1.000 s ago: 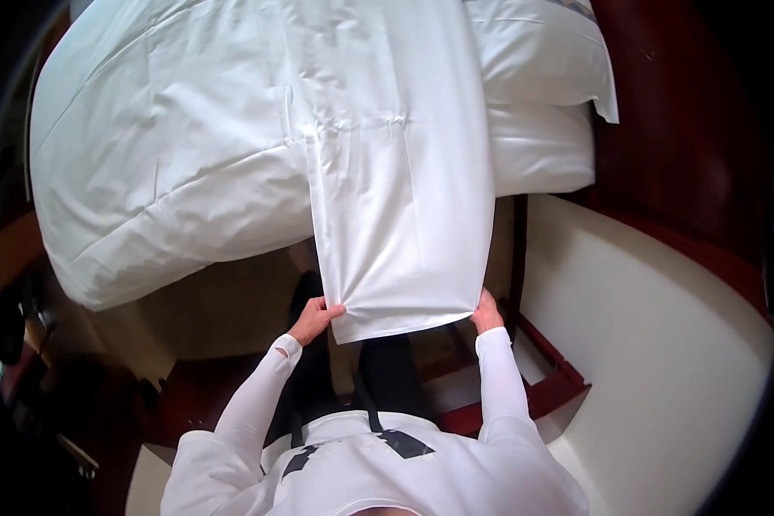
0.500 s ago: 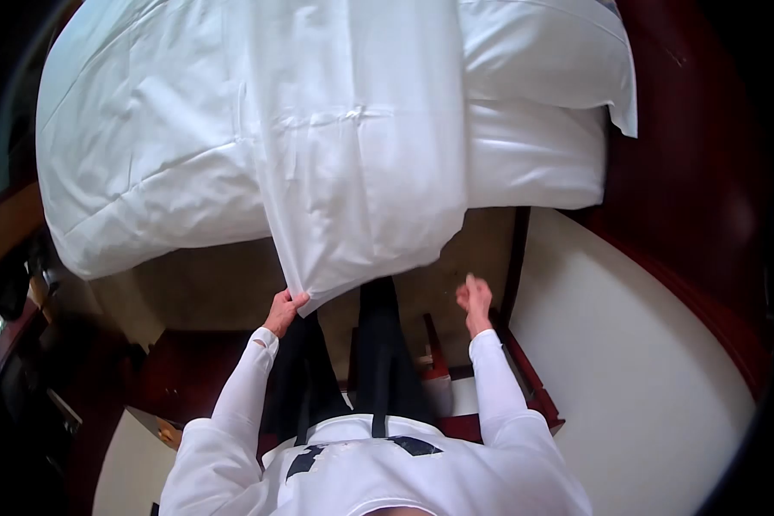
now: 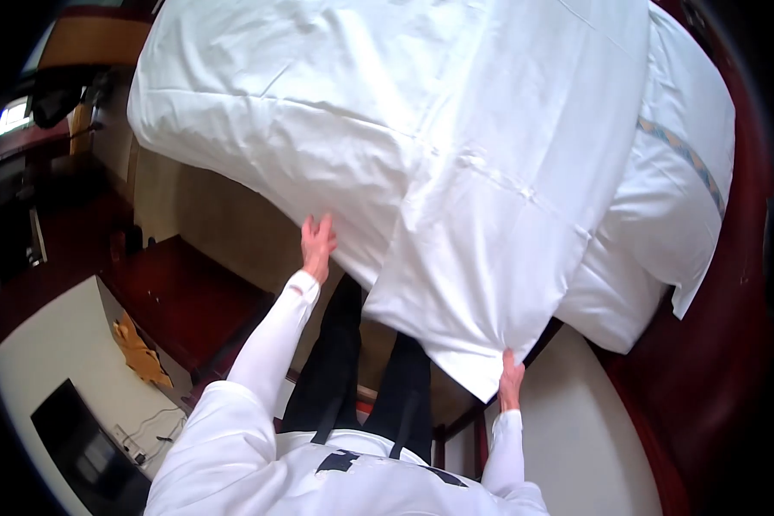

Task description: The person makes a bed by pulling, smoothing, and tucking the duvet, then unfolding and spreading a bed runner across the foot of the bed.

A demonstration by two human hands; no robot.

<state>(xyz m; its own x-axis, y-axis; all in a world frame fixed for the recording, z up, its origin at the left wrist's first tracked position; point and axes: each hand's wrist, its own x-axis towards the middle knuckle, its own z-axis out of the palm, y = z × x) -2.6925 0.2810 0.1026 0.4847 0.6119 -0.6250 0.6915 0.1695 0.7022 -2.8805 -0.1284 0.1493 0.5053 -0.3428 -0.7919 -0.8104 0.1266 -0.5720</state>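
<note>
A white sheet (image 3: 490, 249) lies folded over the bed and hangs down its near side, with a corner drooping toward me. Its lower edge is pinched in my right hand (image 3: 511, 378), and creases fan upward from the grip. My left hand (image 3: 318, 246) has its fingers apart and holds nothing, close to the hanging side of the white duvet (image 3: 258, 142). At the right of the bed is a white pillow (image 3: 662, 206) with a patterned blue and tan band.
A dark red wooden table (image 3: 189, 297) stands at the left. Below it, a black screen (image 3: 90, 451) and cables are on a pale wall (image 3: 43, 370). A dark red headboard (image 3: 709, 344) runs along the right.
The view has turned toward the left. My left hand has let go of the sheet's corner, and my right hand, empty half a second ago, has taken hold of its edge.
</note>
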